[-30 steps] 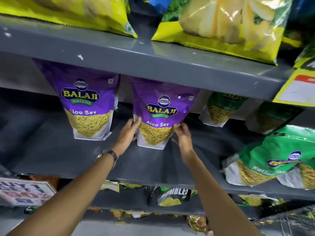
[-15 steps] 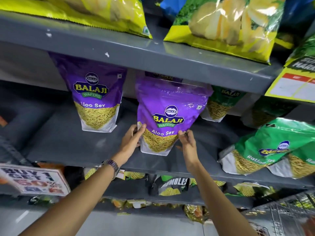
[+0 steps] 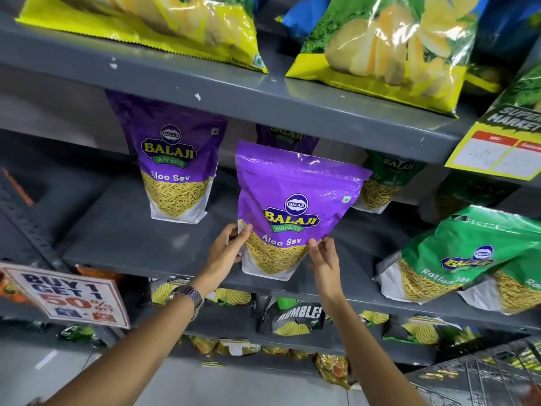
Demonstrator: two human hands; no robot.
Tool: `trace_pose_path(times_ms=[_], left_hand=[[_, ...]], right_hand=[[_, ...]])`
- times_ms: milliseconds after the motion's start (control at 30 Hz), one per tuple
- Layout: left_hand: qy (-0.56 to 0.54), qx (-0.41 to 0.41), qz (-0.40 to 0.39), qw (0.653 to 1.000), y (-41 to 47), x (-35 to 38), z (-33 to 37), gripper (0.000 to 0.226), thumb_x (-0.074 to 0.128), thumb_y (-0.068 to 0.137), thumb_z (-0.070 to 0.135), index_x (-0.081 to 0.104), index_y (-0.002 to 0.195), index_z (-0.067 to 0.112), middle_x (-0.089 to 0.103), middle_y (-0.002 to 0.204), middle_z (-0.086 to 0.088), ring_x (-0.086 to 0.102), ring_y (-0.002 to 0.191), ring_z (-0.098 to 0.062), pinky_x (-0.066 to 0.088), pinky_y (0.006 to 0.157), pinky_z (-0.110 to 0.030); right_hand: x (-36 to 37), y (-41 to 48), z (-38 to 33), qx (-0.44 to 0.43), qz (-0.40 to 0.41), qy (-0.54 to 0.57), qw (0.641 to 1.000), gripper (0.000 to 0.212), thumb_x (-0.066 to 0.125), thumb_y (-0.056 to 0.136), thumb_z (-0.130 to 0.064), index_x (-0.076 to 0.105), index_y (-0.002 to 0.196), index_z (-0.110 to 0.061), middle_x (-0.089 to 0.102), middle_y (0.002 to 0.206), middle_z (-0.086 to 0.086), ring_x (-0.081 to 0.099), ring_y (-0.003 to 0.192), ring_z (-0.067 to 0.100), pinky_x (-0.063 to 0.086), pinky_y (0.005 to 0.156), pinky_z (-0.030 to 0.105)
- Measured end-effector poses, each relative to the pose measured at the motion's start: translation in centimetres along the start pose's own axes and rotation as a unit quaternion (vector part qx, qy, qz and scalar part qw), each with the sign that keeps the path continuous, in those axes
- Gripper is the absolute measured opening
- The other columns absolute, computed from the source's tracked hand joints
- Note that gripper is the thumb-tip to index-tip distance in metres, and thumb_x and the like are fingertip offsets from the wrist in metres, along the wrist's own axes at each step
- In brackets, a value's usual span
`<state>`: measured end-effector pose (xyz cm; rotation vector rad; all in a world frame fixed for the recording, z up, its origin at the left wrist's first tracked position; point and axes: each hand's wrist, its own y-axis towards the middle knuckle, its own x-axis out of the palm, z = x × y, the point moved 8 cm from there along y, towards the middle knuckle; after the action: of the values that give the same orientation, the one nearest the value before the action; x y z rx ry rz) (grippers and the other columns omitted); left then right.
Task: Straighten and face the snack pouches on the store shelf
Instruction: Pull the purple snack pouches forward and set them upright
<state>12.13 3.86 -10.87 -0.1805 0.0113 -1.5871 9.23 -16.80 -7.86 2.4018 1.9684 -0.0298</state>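
Purple Aloo Sev pouch (image 3: 295, 209) is gripped at its lower corners: left hand (image 3: 227, 250) pinching the left edge, right hand (image 3: 325, 259) fingers closed on the right. It is held near the front of the grey middle shelf (image 3: 123, 230), label forward, tilted slightly. Step judged: facing, mid-placement. Next: base to be set flat, squared with the neighbouring Aloo Sev pouch (image 3: 172, 168); leaning green Ratlami Sev pouches (image 3: 456, 259) remain unstraightened.

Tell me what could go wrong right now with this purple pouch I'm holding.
Both hands, left hand and right hand, pinch only the lower corners of the purple Aloo Sev pouch, so its top could flop forward. It leans right, so it might bump the green Ratlami pouch behind it.
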Motion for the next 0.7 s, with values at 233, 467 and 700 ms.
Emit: trace_pose_path(times_ms=[233,467,700], left_hand=[[0.0,0.001,0.011,1.0,-0.7,-0.1,-0.4,0.039,0.055,0.075,0.059,0.057,0.102,0.031,0.064,0.116,-0.004,0.061,0.108,-0.018,0.053,0.09,-0.044],[0.02,-0.001,0.013,1.0,-1.1,-0.1,-0.2,0.032,0.052,0.088,0.049,0.055,0.111,0.027,0.063,0.117,0.0,0.06,0.106,-0.012,0.052,0.093,-0.047],[0.029,0.0,0.009,1.0,-1.3,0.3,0.4,0.029,0.047,0.091,0.044,0.053,0.112,0.026,0.063,0.11,0.009,0.059,0.102,-0.005,0.05,0.095,-0.045]], right_hand=[[0.0,-0.1,0.2,0.001,-0.013,0.011,1.0,0.005,0.046,0.095,-0.024,0.05,0.098,-0.025,0.062,0.104,-0.005,0.06,0.096,0.008,0.048,0.09,0.035],[-0.1,-0.4,0.5,-0.002,-0.024,0.028,0.999,0.008,0.046,0.095,-0.024,0.05,0.102,-0.026,0.062,0.106,-0.006,0.062,0.095,0.002,0.048,0.082,0.025],[0.1,-0.8,0.3,-0.004,-0.012,0.063,0.998,0.019,0.048,0.095,-0.023,0.05,0.113,-0.017,0.061,0.111,-0.004,0.061,0.097,-0.001,0.048,0.087,0.027]])
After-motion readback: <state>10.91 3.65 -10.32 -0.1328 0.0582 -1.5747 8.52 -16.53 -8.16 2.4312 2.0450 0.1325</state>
